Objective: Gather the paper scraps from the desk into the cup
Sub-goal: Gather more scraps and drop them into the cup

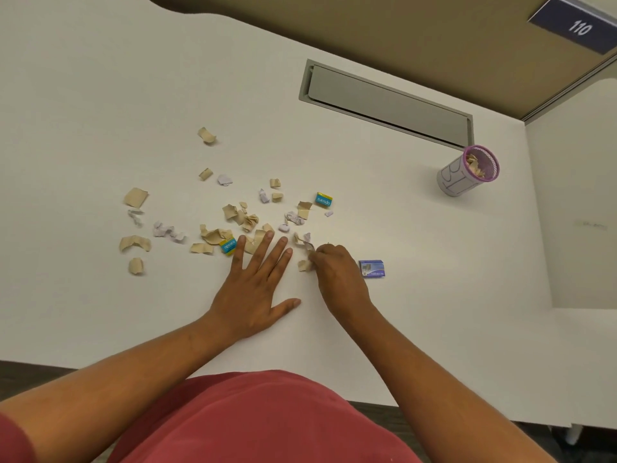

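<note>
Broadly, across the white desk [100, 95] paper scraps [217, 235] lie scattered just beyond the left hand [255, 289], which rests flat with fingers spread, while the right hand [337, 272] pinches a few scraps [305, 243] between curled fingers, well apart from the cup [465, 172] at far right.

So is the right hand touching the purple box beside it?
Apart. The head view shows a strip of bare white desk between the right hand and the purple box; that hand pinches paper scraps instead.
</note>
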